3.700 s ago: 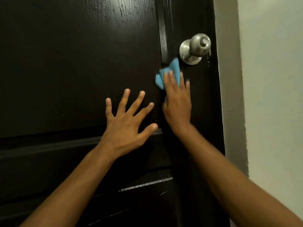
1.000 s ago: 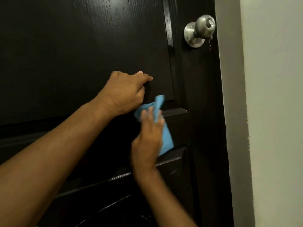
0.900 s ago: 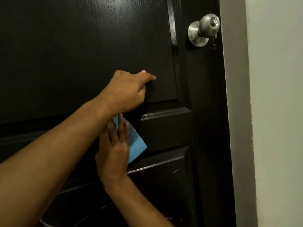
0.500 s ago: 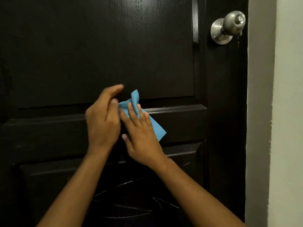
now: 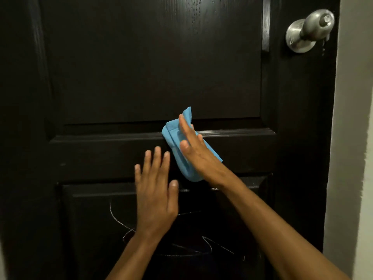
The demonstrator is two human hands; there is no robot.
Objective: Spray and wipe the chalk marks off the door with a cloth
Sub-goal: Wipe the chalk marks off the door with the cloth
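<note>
Two hands on one door [image 5: 141, 67]: right hand [image 5: 193, 150], fingers flat, presses one blue cloth [image 5: 177, 150] on mid rail; left hand [image 5: 155, 197] flat & holding nothing at cloth's 7 o'clock. Chalk marks [image 5: 205, 244] at 6; one knob [image 5: 308, 29] at 2.

One dark door [image 5: 141, 67] fills the view, with two recessed panels in sight, one at twelve o'clock and one at six o'clock, and one silver doorknob [image 5: 308, 29] at two o'clock. There is one blue cloth [image 5: 173, 138] near the centre and two hands, the right hand [image 5: 195, 150] just toward three o'clock of centre and the left hand [image 5: 155, 195] toward six o'clock. The chalk marks [image 5: 207, 245] on the lower panel tangle into one scribble, so single strokes cannot be counted, and one strip of pale wall [image 5: 351, 138] runs down at three o'clock.
</note>
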